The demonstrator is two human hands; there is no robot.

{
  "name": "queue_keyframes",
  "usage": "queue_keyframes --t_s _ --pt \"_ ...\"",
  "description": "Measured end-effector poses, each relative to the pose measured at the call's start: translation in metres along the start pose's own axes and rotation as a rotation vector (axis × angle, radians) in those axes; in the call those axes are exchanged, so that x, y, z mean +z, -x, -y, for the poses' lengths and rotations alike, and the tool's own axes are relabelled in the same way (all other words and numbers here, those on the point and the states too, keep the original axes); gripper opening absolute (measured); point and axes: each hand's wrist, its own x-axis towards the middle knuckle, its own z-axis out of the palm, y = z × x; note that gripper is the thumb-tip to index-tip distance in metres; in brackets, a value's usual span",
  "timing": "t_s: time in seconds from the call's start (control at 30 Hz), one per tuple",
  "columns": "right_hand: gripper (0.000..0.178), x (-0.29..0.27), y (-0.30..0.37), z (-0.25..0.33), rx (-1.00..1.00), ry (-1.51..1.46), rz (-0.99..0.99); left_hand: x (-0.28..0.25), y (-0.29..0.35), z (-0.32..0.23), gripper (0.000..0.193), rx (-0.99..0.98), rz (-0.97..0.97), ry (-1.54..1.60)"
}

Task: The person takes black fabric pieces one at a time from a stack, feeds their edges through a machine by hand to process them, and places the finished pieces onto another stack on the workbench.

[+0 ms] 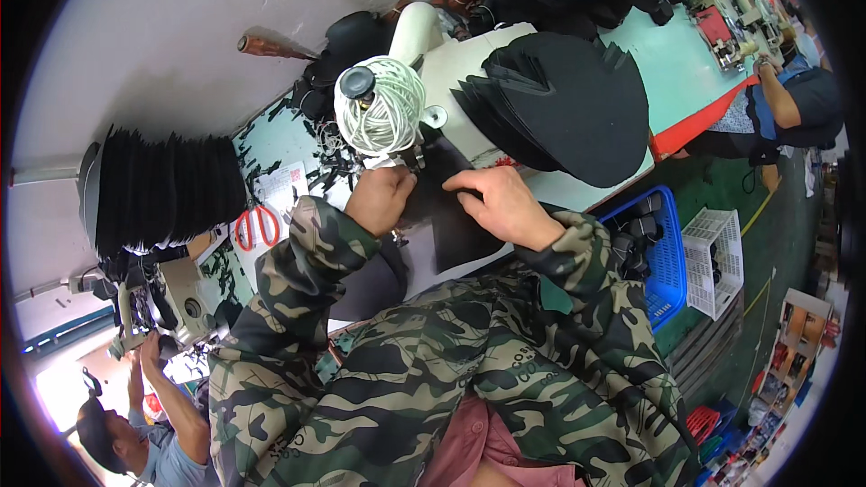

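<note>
My left hand [379,198] is closed beside the needle area of a cream sewing machine [440,81]; whatever its fingers may pinch is hidden. With index finger and thumb apart, my right hand [507,206] rests on a black fabric piece [458,236] lying on the machine table. A coil of white cord [404,108] hangs on the machine head, just beyond my left hand. Behind my right hand, a fanned stack of black cut pieces [586,108] leans over the machine. Another dark rounded piece [374,284] lies under my left forearm.
Red-handled scissors [258,227] and black scraps lie to the left, near a tall stack of black pieces [171,185]. On the right stand a blue basket [667,261] and a white crate [714,261]. Co-workers sit at far right and lower left.
</note>
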Motion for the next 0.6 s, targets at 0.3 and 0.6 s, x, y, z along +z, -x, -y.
queue_keyframes --t_s 0.3,0.6 --pt "0.021 -0.066 0.058 0.038 0.000 -0.119 -0.270 -0.003 0.050 -0.015 0.036 -0.108 0.142 0.723" --pt "0.029 0.001 0.044 0.037 -0.019 -0.028 -0.416 -0.016 0.010 -0.001 0.028 -0.321 0.223 0.466"
